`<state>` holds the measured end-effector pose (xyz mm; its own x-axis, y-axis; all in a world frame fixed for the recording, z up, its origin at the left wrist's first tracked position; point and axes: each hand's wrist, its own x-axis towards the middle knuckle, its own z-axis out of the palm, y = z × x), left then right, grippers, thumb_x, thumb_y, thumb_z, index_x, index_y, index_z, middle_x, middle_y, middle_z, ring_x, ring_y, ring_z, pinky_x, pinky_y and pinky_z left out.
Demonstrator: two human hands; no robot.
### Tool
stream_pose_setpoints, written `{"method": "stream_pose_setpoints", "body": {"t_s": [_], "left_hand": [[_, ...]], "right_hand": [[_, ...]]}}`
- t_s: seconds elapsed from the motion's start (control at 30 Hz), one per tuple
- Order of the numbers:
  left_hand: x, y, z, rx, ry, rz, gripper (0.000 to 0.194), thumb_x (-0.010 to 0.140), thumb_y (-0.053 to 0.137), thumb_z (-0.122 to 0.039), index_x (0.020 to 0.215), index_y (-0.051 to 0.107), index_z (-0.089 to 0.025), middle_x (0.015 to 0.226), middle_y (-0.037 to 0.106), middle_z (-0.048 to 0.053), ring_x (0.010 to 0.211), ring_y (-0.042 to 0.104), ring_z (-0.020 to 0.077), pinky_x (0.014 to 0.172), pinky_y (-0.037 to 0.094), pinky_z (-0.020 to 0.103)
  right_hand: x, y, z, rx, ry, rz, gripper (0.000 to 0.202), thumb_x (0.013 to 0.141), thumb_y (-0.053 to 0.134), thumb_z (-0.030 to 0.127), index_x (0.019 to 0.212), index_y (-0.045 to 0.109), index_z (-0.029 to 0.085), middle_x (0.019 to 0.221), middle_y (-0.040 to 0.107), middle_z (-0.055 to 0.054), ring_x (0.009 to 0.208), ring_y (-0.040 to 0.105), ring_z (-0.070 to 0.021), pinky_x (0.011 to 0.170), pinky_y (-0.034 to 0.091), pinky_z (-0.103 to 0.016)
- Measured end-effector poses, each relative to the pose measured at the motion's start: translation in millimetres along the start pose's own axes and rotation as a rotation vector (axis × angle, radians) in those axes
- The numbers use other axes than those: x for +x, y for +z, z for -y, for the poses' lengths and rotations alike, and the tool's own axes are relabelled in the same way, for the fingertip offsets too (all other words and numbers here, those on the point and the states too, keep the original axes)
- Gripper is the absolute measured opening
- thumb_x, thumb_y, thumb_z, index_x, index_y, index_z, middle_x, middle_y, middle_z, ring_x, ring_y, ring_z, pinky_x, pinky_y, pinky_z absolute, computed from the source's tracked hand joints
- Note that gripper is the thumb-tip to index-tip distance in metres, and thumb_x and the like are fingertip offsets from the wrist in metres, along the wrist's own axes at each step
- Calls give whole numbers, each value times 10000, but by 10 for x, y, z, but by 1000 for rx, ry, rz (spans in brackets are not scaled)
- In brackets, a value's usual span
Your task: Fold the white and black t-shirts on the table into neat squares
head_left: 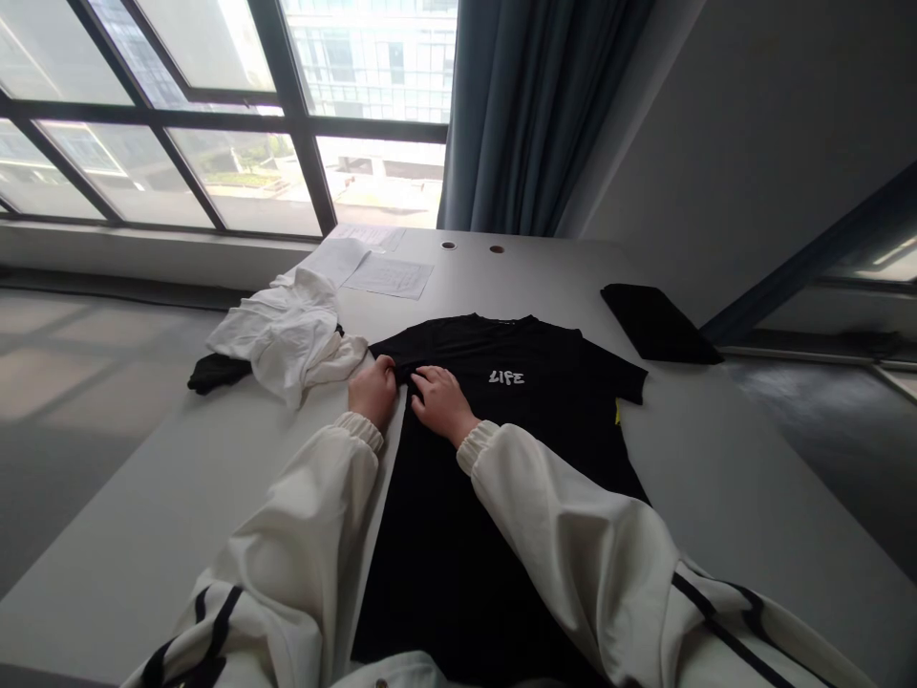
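A black T-shirt (pixel 516 430) with white lettering on its chest lies spread on the white table, collar pointing away from me. At its left sleeve, my left hand (pixel 373 392) is closed, with fingers curled round the sleeve's edge. My right hand (pixel 440 403) rests on the shirt just beside it, near the left armpit, fingers a little apart and lying on the fabric. The shirt's lower hem is partly hidden by my right forearm. A small yellow patch (pixel 617 413) shows under the right sleeve.
A crumpled white garment (pixel 287 330) lies at the left table edge over a dark cloth (pixel 219 372). Printed papers (pixel 391 277) are at the back. A folded black item (pixel 659 323) sits at the right edge. Beyond the white table (pixel 716 459) are windows and a blue curtain (pixel 530 115).
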<state>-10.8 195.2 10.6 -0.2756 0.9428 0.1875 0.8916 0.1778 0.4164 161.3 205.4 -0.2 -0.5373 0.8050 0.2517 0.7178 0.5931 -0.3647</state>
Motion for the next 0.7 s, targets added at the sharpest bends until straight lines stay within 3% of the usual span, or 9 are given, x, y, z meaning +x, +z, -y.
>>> {"method": "stream_pose_setpoints", "body": {"t_s": [0.13, 0.4, 0.7], "left_hand": [[32, 32, 15, -144, 10, -41, 266, 1016, 452, -211, 1148, 681, -236, 978, 760, 85, 945, 713, 266, 844, 487, 347], [77, 71, 13, -415, 41, -119, 252, 1019, 459, -266, 1136, 671, -197, 1060, 767, 95, 993, 723, 247, 917, 540, 359], [94, 63, -77, -522, 117, -84, 353, 1003, 543, -283, 1326, 639, -177, 1111, 755, 97, 944, 714, 218, 905, 585, 362]], "right_hand": [[5, 13, -19, 31, -44, 15, 481, 976, 593, 231, 1445, 675, 166, 1558, 611, -96, 1500, 456, -326, 1272, 312, -532], [17, -15, -21, 74, -95, -14, 356, 967, 580, 170, 1244, 801, 209, 1399, 735, -67, 1388, 585, -274, 1221, 391, -454], [3, -73, 2, 85, -244, 134, 331, 943, 624, 181, 1237, 770, 225, 1429, 707, -75, 1463, 509, -292, 1280, 283, -527]]}}
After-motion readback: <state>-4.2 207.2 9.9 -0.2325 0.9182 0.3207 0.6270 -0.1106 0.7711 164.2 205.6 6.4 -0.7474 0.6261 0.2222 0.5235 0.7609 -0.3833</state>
